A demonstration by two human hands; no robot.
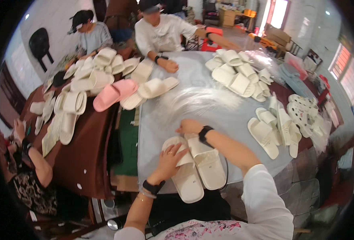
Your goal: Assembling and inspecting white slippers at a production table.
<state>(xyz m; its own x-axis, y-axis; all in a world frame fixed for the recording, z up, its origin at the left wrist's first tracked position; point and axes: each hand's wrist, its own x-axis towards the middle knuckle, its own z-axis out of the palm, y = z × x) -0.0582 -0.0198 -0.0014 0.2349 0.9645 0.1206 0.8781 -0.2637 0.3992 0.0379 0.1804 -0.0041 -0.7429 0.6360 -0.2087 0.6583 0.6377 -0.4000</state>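
Two white slippers lie side by side on the surface (173,116), close to the person's body. The left slipper (185,176) and the right slipper (209,164) touch along their long sides. Both are creamy white, with a wide band over the top and a flat open heel end that points toward the person.

The left hand (170,158) lies flat and open on the band of the left slipper, fingers spread, not gripping. The right hand (189,126) rests at the far tips of the slippers. Its fingers are partly curled, and it is hard to tell if it grips anything. Each wrist has a dark band.

The surface is covered with a shiny pale blue-grey sheet. Far across it sits a heap of white slippers (237,74). More white slippers (275,130) lie to the right. A pink slipper (114,94) lies to the left with other pale ones, beside a dark brown cloth (85,144).

A person in a white top (161,34) sits across the surface. A person in a grey top (93,36) sits further left. The room has white walls and a bright window (347,68) on the right.
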